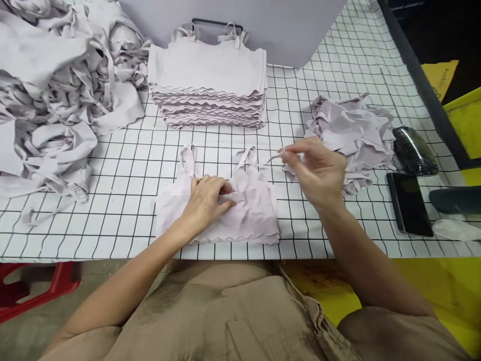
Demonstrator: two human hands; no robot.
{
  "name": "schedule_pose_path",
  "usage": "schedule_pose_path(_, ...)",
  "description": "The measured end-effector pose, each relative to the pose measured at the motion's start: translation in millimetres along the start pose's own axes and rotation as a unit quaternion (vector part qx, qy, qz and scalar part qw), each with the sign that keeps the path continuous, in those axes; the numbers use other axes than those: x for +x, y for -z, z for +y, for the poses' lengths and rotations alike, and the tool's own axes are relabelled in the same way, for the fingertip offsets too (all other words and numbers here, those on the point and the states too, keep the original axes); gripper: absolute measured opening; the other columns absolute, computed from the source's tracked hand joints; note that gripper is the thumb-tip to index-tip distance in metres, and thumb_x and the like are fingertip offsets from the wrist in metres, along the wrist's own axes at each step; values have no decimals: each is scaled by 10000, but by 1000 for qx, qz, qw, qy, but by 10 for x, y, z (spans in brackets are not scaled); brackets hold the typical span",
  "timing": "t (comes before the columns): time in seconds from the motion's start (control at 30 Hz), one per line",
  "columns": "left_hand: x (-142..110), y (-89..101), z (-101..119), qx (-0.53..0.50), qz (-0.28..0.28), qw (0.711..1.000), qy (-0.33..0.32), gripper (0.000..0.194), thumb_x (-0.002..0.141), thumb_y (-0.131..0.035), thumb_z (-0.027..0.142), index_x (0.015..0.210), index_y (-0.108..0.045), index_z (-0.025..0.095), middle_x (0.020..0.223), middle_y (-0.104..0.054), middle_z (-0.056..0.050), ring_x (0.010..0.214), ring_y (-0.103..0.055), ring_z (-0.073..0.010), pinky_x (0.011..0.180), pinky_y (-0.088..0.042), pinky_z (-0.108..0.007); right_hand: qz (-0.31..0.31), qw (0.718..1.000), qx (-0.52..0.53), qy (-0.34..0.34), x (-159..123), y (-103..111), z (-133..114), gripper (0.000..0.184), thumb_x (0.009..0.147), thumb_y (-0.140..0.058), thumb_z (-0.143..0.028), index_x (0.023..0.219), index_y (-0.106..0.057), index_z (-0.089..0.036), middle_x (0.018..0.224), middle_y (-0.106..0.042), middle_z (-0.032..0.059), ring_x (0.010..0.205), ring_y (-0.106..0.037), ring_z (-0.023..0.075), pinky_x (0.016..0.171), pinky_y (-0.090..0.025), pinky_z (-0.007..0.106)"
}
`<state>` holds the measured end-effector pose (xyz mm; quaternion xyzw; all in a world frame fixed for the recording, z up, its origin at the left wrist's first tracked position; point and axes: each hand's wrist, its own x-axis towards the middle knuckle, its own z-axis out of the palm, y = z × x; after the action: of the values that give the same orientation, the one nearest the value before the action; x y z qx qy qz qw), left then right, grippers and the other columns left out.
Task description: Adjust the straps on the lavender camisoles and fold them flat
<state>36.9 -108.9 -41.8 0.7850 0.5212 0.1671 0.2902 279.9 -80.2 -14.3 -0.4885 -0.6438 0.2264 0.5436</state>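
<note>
A pale lilac strappy top (pixel 251 215) lies in front of me on the table, its two straps pointing away and its wavy hem toward me. My left hand (pixel 208 200) is on its upper part, fingers curled over the cloth edge and thumb in front of it. To the right of the top, my right hand (pixel 317 170) is raised with thumb and index finger pinched on a thin pale strip (pixel 274 158), which looks like a strap end. Whether the strip is joined to the top cannot be made out.
A neat stack of similar tops (pixel 208 75) stands behind, against a grey bin (pixel 278 30). Loose garments (pixel 67 75) heap at left; a smaller pile (pixel 356 130) lies at right. Beside it are a dark ribbed object (pixel 415 150), a phone (pixel 409 203) and a dark cylinder (pixel 456 199) on the checked tablecloth (pixel 124 200).
</note>
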Motion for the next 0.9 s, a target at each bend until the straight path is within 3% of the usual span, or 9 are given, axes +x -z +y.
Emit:
schedule_pose_path(0.23, 0, -41, -6, -23, 15, 1000, -4, 153, 831, -784, 234, 780, -642, 207, 840, -696, 18, 870, -588, -205, 853, -325, -401, -142, 990, -1, 18, -214, -264, -8, 71, 863, -725, -200, 828, -728, -261, 738, -694, 3, 780, -596, 193, 781, -499, 407)
schedule_pose_path(0.4, -23, -180, -58, -54, 62, 996, -34, 15, 861, -761, 249, 859, -755, 262, 760, -682, 35, 760, -594, -156, 849, -339, -381, -237, 971, -6, 24, -317, -334, 51, 104, 904, -662, -212, 814, -706, -240, 798, -723, 28, 924, -619, 227, 834, -512, 419)
schedule_pose_path(0.73, -20, -260, -88, -37, 89, 993, -62, 191, 891, -688, 265, 707, -732, 238, 641, -583, 34, 658, -525, -141, 826, -333, -380, -262, 963, -17, 57, -412, -437, 75, 92, 914, -668, -243, 833, -711, -250, 793, -721, 25, 903, -613, 231, 874, -487, 445)
schedule_pose_path(0.9, -22, -250, -85, -39, 77, 994, -67, 173, 887, -670, 237, 724, -726, 235, 662, -587, 30, 679, -535, -148, 836, -328, -384, -262, 962, -37, 64, -441, -447, 120, 107, 918, -649, -230, 834, -712, -250, 797, -723, 28, 911, -612, 235, 878, -469, 453)
